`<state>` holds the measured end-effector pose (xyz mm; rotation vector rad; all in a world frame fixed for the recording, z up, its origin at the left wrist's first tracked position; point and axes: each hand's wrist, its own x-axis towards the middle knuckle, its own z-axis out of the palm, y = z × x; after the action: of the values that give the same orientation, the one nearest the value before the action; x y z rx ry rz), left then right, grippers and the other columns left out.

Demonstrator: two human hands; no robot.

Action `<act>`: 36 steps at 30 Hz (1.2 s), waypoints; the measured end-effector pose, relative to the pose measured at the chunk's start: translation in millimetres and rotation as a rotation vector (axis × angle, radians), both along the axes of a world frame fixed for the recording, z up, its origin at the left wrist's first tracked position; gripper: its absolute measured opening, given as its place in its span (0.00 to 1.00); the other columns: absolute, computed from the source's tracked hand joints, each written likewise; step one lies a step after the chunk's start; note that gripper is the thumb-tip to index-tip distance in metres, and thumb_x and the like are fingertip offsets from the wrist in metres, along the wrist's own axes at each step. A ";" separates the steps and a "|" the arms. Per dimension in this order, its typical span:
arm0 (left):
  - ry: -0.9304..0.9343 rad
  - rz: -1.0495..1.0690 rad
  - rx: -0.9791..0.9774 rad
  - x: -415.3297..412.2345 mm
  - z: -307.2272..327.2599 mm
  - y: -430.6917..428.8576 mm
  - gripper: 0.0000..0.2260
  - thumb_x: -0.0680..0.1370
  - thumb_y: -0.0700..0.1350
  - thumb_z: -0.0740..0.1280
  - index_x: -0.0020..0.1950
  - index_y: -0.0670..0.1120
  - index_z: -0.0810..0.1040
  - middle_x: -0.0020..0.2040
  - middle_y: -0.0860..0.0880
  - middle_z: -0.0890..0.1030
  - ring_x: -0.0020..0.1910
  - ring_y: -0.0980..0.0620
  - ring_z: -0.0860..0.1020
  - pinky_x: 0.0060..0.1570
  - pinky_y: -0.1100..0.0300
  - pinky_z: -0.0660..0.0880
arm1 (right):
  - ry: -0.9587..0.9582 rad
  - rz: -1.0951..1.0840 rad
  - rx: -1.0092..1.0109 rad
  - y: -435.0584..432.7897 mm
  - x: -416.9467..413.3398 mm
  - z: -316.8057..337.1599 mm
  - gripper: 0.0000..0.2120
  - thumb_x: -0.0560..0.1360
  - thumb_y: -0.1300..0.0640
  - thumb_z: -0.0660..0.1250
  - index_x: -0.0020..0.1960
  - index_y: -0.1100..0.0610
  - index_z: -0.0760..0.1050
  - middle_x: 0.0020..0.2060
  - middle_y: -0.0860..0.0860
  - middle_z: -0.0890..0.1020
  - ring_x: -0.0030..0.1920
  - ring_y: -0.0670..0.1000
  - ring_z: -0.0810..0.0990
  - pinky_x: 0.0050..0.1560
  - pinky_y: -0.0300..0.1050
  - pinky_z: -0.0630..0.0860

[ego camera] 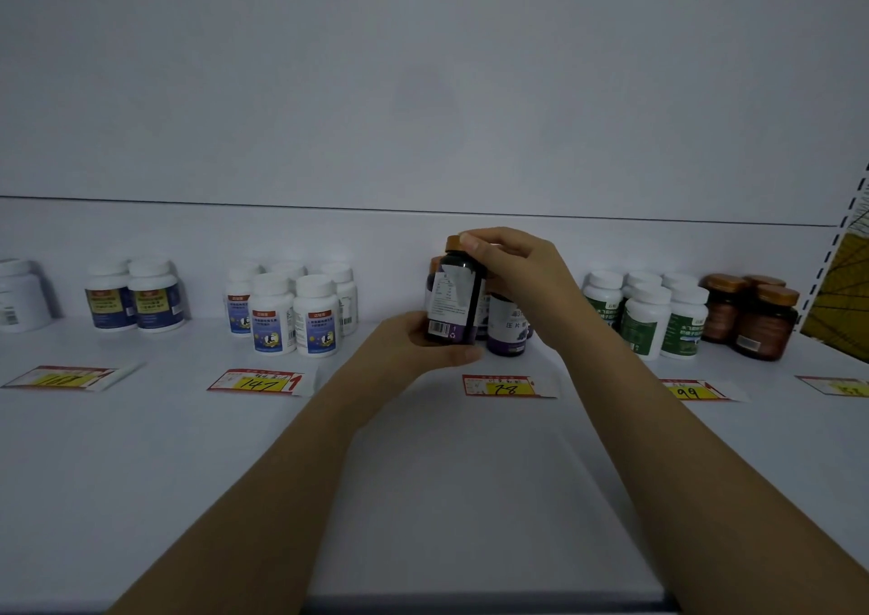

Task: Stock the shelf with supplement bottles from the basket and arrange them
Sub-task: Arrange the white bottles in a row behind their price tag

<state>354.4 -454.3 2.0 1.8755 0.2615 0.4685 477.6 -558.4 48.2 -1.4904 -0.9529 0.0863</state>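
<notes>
While the fingertips [471,241] of the right hand [515,276] pinch the brown cap [453,241] from above, the left hand [423,342] curls its fingers and thumb round the base of the same dark bottle [455,297]. The bottle is upright over the white shelf [423,473], barcode side toward the camera; whether its base touches the shelf cannot be told. Just behind it stand purple-label bottles [507,332], and a price tag [505,386] lies flat in front. Further left sit white bottles with blue labels [291,320]. To the right are green-label bottles [658,325], then brown jars [757,320].
</notes>
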 end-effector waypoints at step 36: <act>0.049 0.194 0.178 6.1 -4.1 0.2 0.29 0.67 0.45 0.76 0.65 0.45 0.70 0.63 0.48 0.77 0.60 0.50 0.75 0.55 0.63 0.70 | -0.050 0.136 -0.298 -0.9 -9.4 6.9 0.21 0.75 0.52 0.68 0.66 0.50 0.68 0.57 0.52 0.81 0.57 0.52 0.79 0.57 0.50 0.78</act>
<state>360.5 -454.1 -2.1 2.0465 0.4504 0.5943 468.2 -559.4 55.2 -1.7046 -1.1177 0.3020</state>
